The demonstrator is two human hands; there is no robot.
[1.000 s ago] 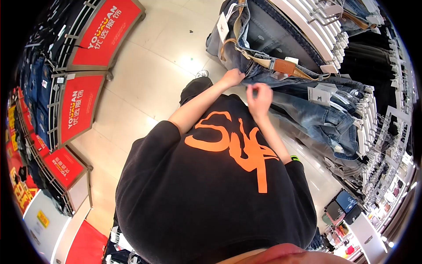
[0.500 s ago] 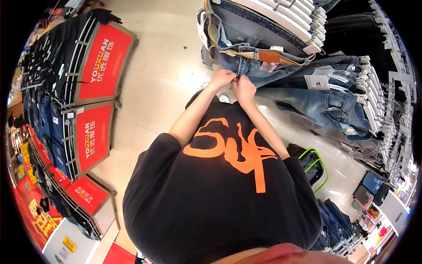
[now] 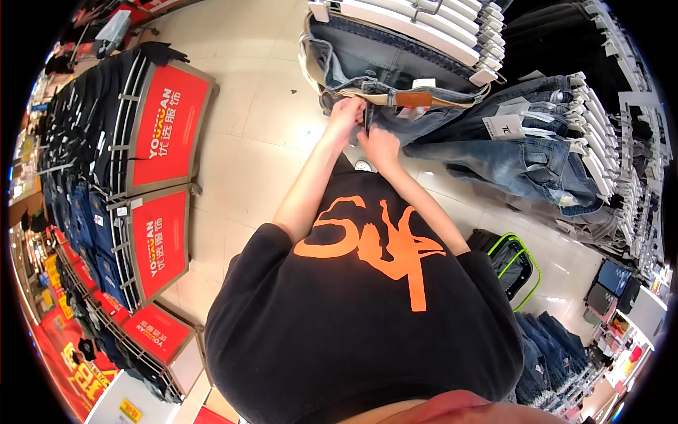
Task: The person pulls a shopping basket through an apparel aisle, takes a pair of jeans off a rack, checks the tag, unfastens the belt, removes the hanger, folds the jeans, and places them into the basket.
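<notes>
A pair of blue-grey jeans (image 3: 395,60) hangs from a white hanger at the top, its waist spread open toward me. A tan belt-like band (image 3: 378,98) with a brown patch runs along the near side of the waist. My left hand (image 3: 345,119) has its fingers closed on the jeans just under this band. Slightly lower and to the right, my right hand (image 3: 380,147) pinches the front of the same jeans near the fly. The exact bit of cloth between my fingers is hidden.
More jeans (image 3: 522,159) with white tags hang on the rack to the right. A black basket with a green rim (image 3: 538,272) stands on the floor. Racks with red sign panels (image 3: 171,127) line the left, across the tiled aisle (image 3: 265,78).
The view has shifted slightly, with the left racks now lower. My left hand has moved up to the band, and my right hand sits a little lower, apart from it.
</notes>
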